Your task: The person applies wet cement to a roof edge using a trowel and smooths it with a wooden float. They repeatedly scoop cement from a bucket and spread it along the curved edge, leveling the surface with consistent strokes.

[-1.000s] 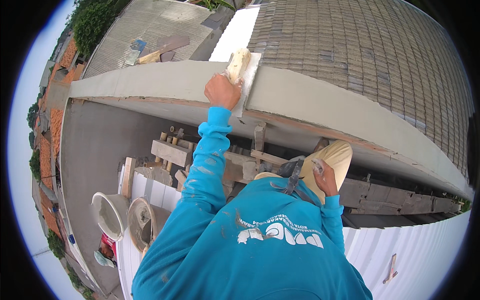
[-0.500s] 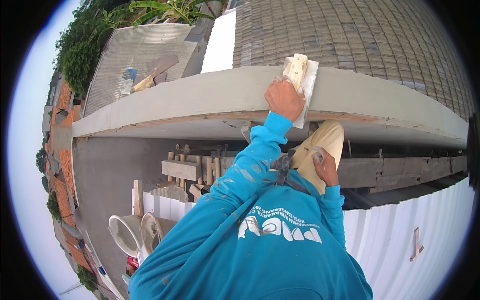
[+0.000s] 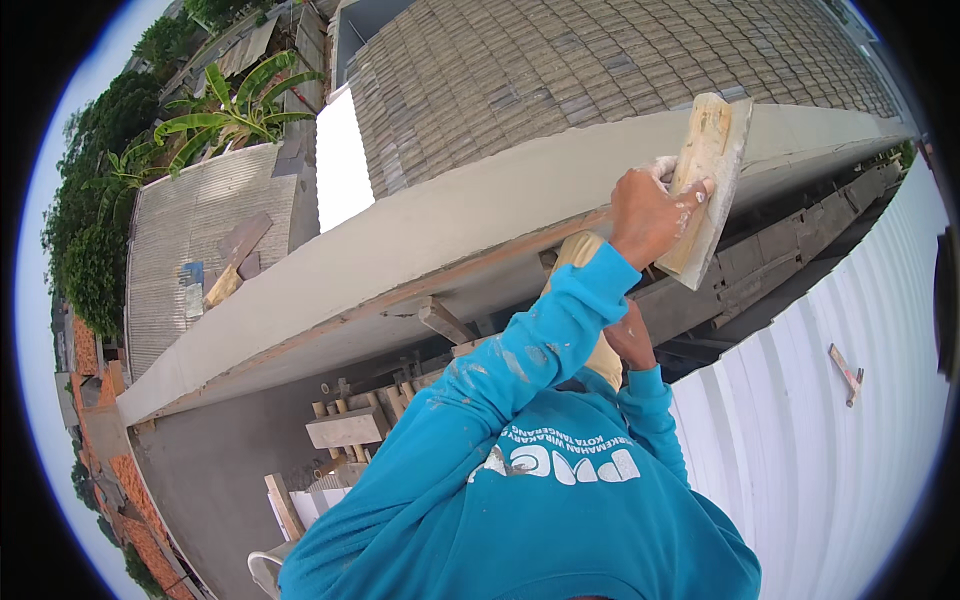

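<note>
My left hand [image 3: 655,208] is closed round the wooden handle of a plastering float [image 3: 705,190]. The float has a flat grey plate and is tilted over the right stretch of a long wall [image 3: 450,228] with a smooth grey plastered top. Whether the plate touches the wall, I cannot tell. White plaster smears my left fingers. My right hand [image 3: 630,338] is lower, close to my knee in tan trousers [image 3: 603,362]; the left sleeve and forearm cover part of it and its fingers are hidden.
Beyond the wall lies a tiled roof [image 3: 560,75]. White corrugated sheeting [image 3: 780,450] spreads at the right, with a hammer-like tool [image 3: 848,375] on it. Bamboo poles and a pale block [image 3: 345,428] are at the lower left, near a wooden board [image 3: 285,505] and a bucket rim [image 3: 262,570].
My left hand has moved right with the float, which now looks raised and more tilted. The view has turned, so the wall runs diagonally. My right hand is now partly covered.
</note>
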Tool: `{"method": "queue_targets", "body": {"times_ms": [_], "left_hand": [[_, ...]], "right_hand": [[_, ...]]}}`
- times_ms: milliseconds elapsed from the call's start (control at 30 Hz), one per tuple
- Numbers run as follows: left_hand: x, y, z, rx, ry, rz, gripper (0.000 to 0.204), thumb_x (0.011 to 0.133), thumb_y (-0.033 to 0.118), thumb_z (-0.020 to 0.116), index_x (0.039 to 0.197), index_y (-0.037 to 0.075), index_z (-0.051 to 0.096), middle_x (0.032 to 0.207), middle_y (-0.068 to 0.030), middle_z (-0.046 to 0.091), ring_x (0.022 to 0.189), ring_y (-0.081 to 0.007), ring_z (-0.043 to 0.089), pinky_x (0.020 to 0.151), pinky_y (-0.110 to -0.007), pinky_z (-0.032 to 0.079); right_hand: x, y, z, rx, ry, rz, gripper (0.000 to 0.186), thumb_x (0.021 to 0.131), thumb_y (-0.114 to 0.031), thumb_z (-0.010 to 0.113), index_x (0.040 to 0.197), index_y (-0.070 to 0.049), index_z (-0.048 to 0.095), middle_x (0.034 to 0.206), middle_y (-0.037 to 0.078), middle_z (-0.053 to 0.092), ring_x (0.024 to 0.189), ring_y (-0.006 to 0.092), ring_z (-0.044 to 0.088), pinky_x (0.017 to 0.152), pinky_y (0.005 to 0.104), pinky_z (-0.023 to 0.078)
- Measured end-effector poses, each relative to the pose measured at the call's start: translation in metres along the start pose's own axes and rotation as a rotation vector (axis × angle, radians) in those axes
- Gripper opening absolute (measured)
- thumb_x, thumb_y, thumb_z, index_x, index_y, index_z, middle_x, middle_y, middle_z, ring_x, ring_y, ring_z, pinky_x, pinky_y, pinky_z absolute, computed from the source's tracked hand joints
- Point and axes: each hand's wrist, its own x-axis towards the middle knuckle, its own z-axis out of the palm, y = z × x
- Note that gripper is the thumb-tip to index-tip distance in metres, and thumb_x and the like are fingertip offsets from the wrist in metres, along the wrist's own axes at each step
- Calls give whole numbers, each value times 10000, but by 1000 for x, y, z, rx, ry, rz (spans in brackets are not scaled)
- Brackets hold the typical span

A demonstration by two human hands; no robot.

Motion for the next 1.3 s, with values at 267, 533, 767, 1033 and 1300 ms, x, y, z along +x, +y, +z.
{"method": "queue_targets", "body": {"times_ms": [267,533,767,1033,1300], "left_hand": [[-81,-63,-169,-858,-20,-163,403,967,243,501,1273,-19,534,1192,-147,631,1026,-260,646,865,-383,550],[-149,-119,-211,-941,150,-227,645,957,394,483,1431,-25,359,1367,-271,482,1208,-407,531,991,-490,481],[-141,-154,-201,-1011,-139,-200,536,933,300,584,1353,-18,482,1329,-150,560,1177,-304,562,995,-436,464],[-129,-116,-172,-672,-121,-330,671,941,373,587,1425,-41,377,1452,-193,431,1338,-338,428,1087,-455,372],[-183,-163,-234,-828,409,-389,704,916,219,621,1434,-113,279,1494,-296,297,1381,-441,336,1112,-536,353]], "right_hand": [[23,-78,34,1322,-486,22,383,983,-221,559,1277,23,534,1149,136,651,975,225,644,886,339,522],[26,-69,104,1488,-653,282,516,972,-215,538,1426,-15,394,1424,114,490,1257,255,507,1056,420,418],[2,-81,77,652,-416,-276,597,904,-147,660,1428,-47,390,1376,97,523,1215,240,529,1025,364,441],[14,-67,45,652,52,-195,616,883,-184,695,1422,-69,419,1403,109,502,1226,237,534,1013,371,459],[21,11,-62,1501,51,-224,410,1018,-169,432,1406,-39,430,1364,123,545,1241,270,536,1008,425,475]]}}
